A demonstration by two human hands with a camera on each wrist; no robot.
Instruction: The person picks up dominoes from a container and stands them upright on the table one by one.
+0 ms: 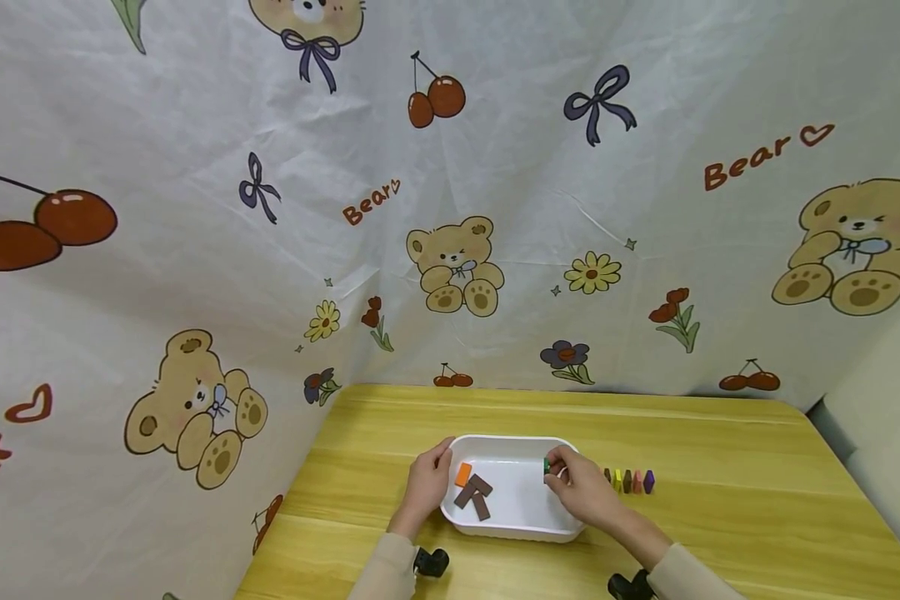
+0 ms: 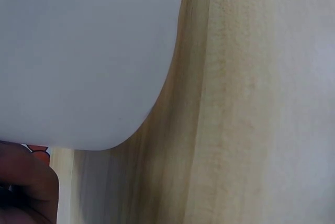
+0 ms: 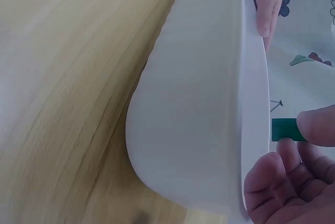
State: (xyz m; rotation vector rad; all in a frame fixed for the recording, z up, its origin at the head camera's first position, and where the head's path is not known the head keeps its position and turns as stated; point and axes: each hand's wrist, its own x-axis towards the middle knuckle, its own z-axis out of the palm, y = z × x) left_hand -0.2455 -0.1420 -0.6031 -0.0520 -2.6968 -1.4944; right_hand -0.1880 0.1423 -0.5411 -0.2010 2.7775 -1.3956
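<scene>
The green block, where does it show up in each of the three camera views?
Head view: the green block sits low and right of centre, pinched by the right hand over the right rim of the white tray.
Left wrist view: not in it.
Right wrist view: green block at the right edge, between fingertips.
Shared landmark: the white tray shows in all three.

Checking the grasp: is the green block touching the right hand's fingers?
Touching. The right wrist view shows the green block pinched by the right hand, a fingertip overlapping its end, above the white tray.

Wooden table [image 1: 720,467]: white tray [image 1: 521,524], coloured blocks [image 1: 628,481]
</scene>
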